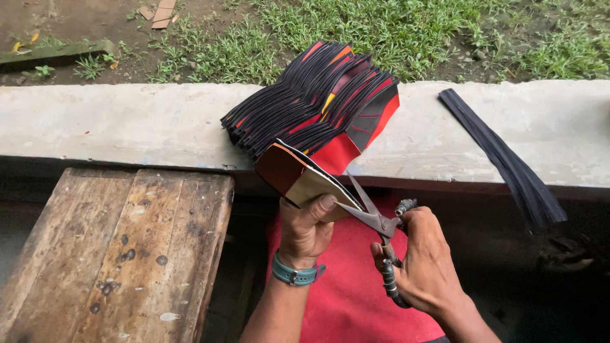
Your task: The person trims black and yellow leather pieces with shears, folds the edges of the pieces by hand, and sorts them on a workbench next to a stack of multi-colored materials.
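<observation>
Right hand [427, 263] grips worn metal scissors [375, 219]; left hand's [306, 228] fingers pinch the thin, floppy red-black sheet stack [318, 105] at its near edge, on the concrete ledge [114, 124].

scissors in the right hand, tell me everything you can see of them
The scissors are grey metal, worn-looking, with long thin blades and dark wrapped handle loops. The right hand grips the handles; the blades point up-left, partly open, biting into the edge of the folded red-and-black sheet that the left hand holds above the concrete ledge.
</observation>
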